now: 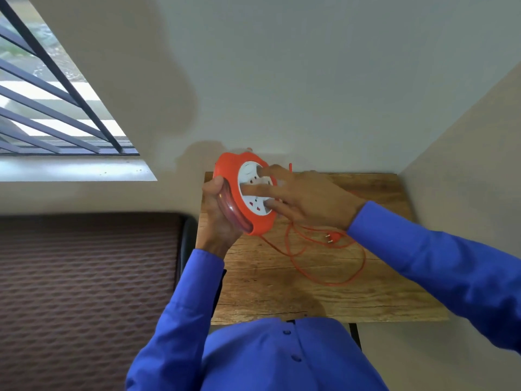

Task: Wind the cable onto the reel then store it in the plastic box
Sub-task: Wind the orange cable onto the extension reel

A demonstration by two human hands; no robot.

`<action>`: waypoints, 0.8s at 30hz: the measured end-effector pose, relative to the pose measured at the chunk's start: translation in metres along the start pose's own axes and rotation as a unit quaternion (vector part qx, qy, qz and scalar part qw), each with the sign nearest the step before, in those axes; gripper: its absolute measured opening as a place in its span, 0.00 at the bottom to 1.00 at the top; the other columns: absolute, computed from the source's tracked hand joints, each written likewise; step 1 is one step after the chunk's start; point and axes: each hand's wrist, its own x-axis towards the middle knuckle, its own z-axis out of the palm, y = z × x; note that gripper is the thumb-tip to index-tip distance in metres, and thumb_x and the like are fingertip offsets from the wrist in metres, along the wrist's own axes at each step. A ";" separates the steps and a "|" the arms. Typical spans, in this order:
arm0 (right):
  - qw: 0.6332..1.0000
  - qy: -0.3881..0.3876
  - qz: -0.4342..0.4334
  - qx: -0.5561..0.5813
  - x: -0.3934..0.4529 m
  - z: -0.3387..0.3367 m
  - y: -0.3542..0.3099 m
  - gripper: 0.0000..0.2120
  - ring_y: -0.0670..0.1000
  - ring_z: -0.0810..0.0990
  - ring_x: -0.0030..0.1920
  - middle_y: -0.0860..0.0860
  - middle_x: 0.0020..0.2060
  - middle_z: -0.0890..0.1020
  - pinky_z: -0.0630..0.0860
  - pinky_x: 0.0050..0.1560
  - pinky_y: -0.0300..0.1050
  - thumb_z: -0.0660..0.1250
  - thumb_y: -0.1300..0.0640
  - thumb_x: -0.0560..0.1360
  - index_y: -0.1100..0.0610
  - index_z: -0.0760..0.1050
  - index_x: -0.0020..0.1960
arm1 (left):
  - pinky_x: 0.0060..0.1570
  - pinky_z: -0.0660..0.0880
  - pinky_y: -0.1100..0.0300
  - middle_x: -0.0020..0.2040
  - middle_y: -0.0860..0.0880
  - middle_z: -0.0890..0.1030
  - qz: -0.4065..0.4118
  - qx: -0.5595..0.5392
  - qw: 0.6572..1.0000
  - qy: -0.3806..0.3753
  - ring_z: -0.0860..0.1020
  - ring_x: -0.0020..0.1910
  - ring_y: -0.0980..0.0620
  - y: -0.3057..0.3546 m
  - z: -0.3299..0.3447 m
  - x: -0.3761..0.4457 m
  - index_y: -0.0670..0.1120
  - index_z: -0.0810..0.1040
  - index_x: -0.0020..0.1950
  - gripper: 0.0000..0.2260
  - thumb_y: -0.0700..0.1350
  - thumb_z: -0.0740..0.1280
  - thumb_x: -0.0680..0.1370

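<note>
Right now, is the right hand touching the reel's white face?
Touching. The head view shows the right hand with its fingers pressed flat on the white face of the reel.

Small rectangular wooden table [366, 292] with a knotted, weathered grain, pushed into a corner between a plain pale grey-white wall [310, 80] ahead and a beige side wall [465, 165] on the right. Upper left, a window [56, 108] behind slanted dark metal bars [53, 69], bright with daylight, above a pale ledge [76, 170]. Lower left, beside the table, a dark brown textured fabric surface [84, 292] with a rounded black edge.
</note>
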 end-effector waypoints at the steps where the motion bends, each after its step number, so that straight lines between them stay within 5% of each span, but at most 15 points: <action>1: 1.000 0.023 0.003 -0.002 -0.001 -0.001 0.003 0.23 0.58 0.87 0.45 0.53 0.72 0.79 0.84 0.38 0.54 0.65 0.47 0.85 0.39 0.70 0.79 | 0.68 0.73 0.36 0.71 0.33 0.74 -0.004 -0.005 1.000 0.000 0.75 0.69 0.32 -0.002 0.002 0.001 0.36 0.60 0.86 0.45 0.62 0.71 0.79; 3: 0.990 0.100 0.063 0.072 -0.001 0.001 0.006 0.25 0.53 0.87 0.41 0.49 0.55 0.89 0.84 0.40 0.52 0.75 0.42 0.76 0.39 0.79 0.72 | 0.71 0.67 0.33 0.71 0.32 0.74 -0.020 0.002 1.000 0.003 0.73 0.70 0.30 -0.004 0.013 0.004 0.35 0.60 0.85 0.48 0.61 0.75 0.76; 6: 0.932 0.123 0.241 0.242 0.004 -0.001 0.011 0.27 0.44 0.86 0.34 0.46 0.36 0.89 0.85 0.43 0.48 0.74 0.31 0.68 0.44 0.87 0.61 | 0.66 0.72 0.33 0.64 0.34 0.80 -0.040 0.046 0.998 0.031 0.79 0.62 0.32 -0.001 0.041 0.010 0.37 0.76 0.75 0.44 0.64 0.81 0.69; 9: 0.899 0.105 0.324 0.275 0.009 -0.003 0.026 0.32 0.53 0.80 0.26 0.55 0.24 0.82 0.80 0.36 0.52 0.68 0.32 0.78 0.59 0.84 0.33 | 0.57 0.83 0.42 0.58 0.45 0.88 0.019 0.115 0.993 0.026 0.87 0.57 0.43 0.002 0.065 0.014 0.50 0.87 0.67 0.29 0.66 0.77 0.72; 11: 0.880 0.094 0.350 0.308 0.005 -0.004 0.034 0.36 0.53 0.81 0.26 0.57 0.22 0.81 0.83 0.43 0.55 0.63 0.36 0.84 0.59 0.79 0.26 | 0.58 0.82 0.41 0.57 0.49 0.89 0.043 0.134 0.990 -0.020 0.86 0.56 0.45 0.001 0.074 0.021 0.56 0.88 0.65 0.24 0.66 0.75 0.74; 14: 0.933 0.141 0.280 0.177 -0.006 -0.004 0.040 0.23 0.54 0.82 0.31 0.52 0.31 0.84 0.79 0.36 0.50 0.62 0.43 0.86 0.56 0.82 0.41 | 0.69 0.67 0.23 0.65 0.39 0.82 0.059 0.120 0.991 0.010 0.76 0.66 0.31 -0.004 0.082 0.027 0.52 0.87 0.67 0.34 0.66 0.82 0.65; 16: 0.964 0.134 0.175 0.149 -0.020 -0.009 0.048 0.11 0.53 0.83 0.38 0.50 0.49 0.84 0.80 0.38 0.49 0.65 0.50 0.84 0.53 0.80 0.62 | 0.72 0.66 0.25 0.68 0.33 0.77 0.032 0.101 0.994 0.035 0.73 0.70 0.30 -0.008 0.089 0.030 0.40 0.77 0.76 0.49 0.66 0.84 0.63; 17: 0.975 0.105 0.124 0.151 -0.027 -0.010 0.054 0.15 0.52 0.82 0.42 0.51 0.58 0.81 0.82 0.39 0.51 0.66 0.52 0.84 0.52 0.77 0.70 | 0.71 0.68 0.29 0.68 0.33 0.77 0.026 0.093 0.994 0.045 0.74 0.68 0.31 -0.010 0.092 0.030 0.35 0.72 0.77 0.54 0.66 0.84 0.62; 21: 0.998 0.036 0.005 0.045 -0.046 -0.009 0.070 0.22 0.52 0.80 0.55 0.55 0.70 0.72 0.84 0.41 0.50 0.65 0.53 0.83 0.43 0.70 0.77 | 0.54 0.85 0.44 0.57 0.42 0.88 0.002 0.077 0.997 0.028 0.87 0.55 0.41 -0.017 0.103 0.033 0.42 0.86 0.65 0.37 0.66 0.82 0.65; 24: 0.998 0.046 -0.032 -0.011 -0.047 -0.007 0.082 0.23 0.57 0.84 0.48 0.57 0.64 0.80 0.84 0.40 0.51 0.71 0.51 0.78 0.42 0.76 0.73 | 0.57 0.78 0.37 0.57 0.41 0.86 -0.020 0.056 0.998 0.008 0.82 0.57 0.36 -0.023 0.113 0.038 0.43 0.85 0.64 0.37 0.65 0.83 0.63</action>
